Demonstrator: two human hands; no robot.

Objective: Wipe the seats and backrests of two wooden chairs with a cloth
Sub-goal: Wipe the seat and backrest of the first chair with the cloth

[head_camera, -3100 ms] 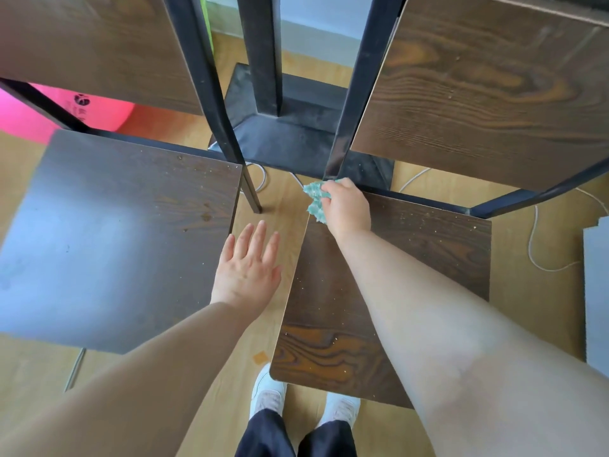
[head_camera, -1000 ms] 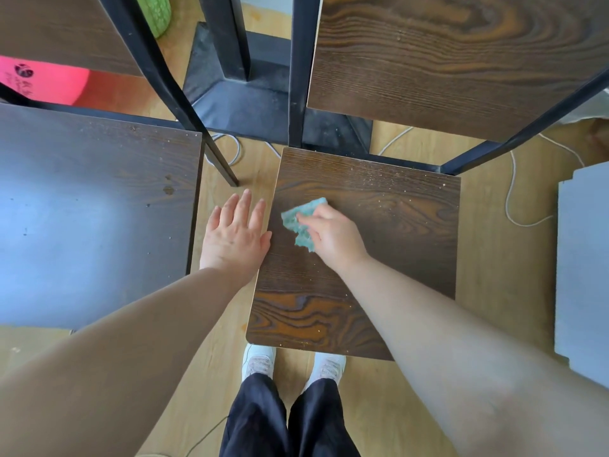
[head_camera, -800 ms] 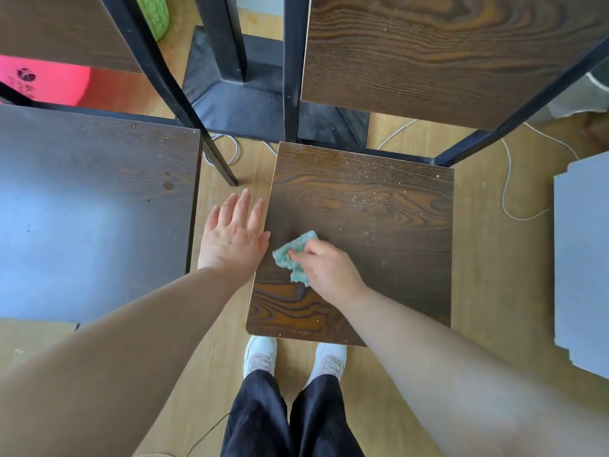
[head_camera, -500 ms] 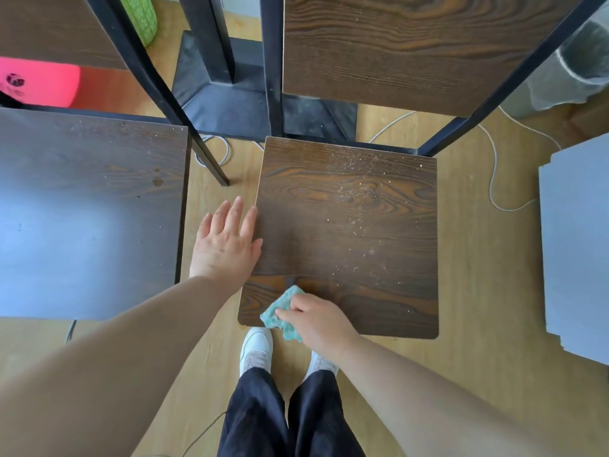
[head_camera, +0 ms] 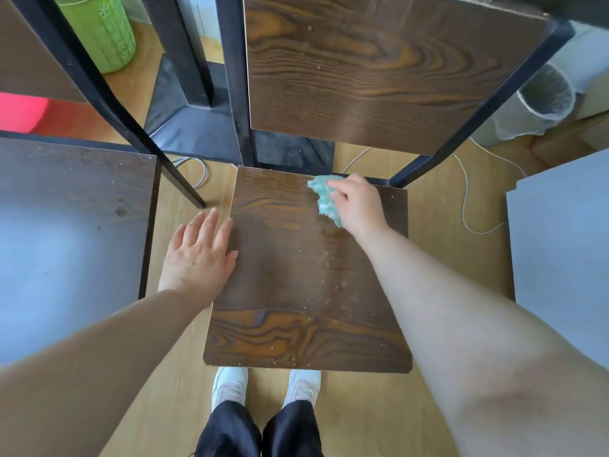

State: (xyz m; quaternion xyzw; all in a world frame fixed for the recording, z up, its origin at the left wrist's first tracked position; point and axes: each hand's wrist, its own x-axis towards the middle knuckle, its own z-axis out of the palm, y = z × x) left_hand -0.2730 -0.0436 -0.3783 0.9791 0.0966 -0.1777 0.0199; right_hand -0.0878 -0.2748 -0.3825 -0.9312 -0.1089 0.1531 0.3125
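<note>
Two dark wooden chairs with black metal frames stand side by side. The right chair's seat (head_camera: 296,291) lies in front of me, its backrest (head_camera: 379,70) above. Crumbs speckle the seat's right half. My right hand (head_camera: 359,206) grips a teal cloth (head_camera: 324,197) and holds it on the seat's far edge, just right of the middle. My left hand (head_camera: 199,255) lies flat with straight fingers at the seat's left edge. The left chair's seat (head_camera: 72,232) fills the left side, dusty along its far edge.
A green bin (head_camera: 99,31) stands at the back left, a pink object (head_camera: 19,110) beside it. A black metal base (head_camera: 197,127) and white cables (head_camera: 468,199) lie behind the chairs. A clear-lined bin (head_camera: 540,103) and a grey panel (head_camera: 563,245) are at right.
My right hand wiped the cloth down the seat's left part to its near edge, then moved up to the far edge, further right. My left hand stayed at the seat's left edge.
</note>
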